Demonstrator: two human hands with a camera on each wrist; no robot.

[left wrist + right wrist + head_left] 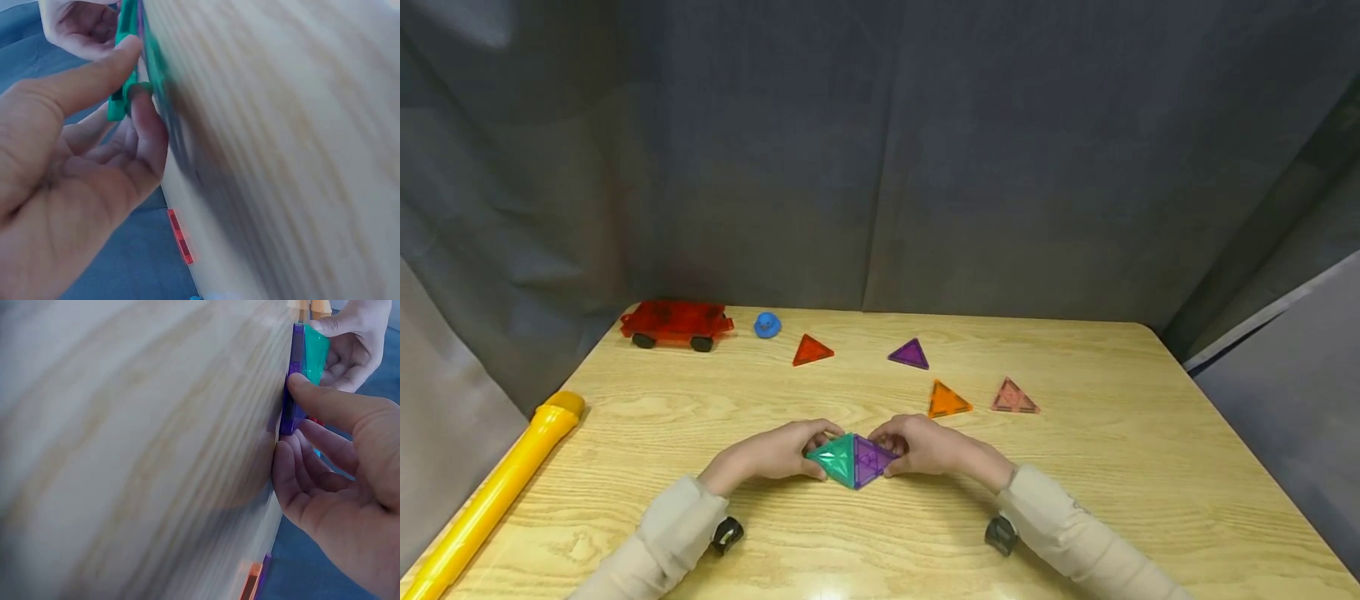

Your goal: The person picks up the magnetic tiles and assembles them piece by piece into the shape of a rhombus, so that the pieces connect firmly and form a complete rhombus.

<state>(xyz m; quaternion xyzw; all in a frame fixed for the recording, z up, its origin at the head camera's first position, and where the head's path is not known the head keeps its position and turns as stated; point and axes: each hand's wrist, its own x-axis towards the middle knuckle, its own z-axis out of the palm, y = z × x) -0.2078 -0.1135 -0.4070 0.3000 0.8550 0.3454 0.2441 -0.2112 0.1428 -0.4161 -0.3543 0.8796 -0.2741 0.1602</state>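
Observation:
My left hand (786, 452) pinches a green translucent triangular tile (837, 461) by its outer corner. On the other side, my right hand (922, 447) pinches a purple triangular tile (872, 461) between thumb and fingers. The two tiles meet along one edge, making a diamond between the hands. In the left wrist view the green tile (127, 69) is seen edge-on, close to the table surface. The right wrist view shows the purple tile (292, 381) edge-on, with the green one behind it.
Beyond the hands lie a red triangle (812, 351), a second purple triangle (911, 354), an orange triangle (947, 400) and a pink triangle (1014, 397). A red wheeled car base (676, 323) and a blue toy (767, 325) stand far left. A yellow stick (493, 500) lies along the left edge.

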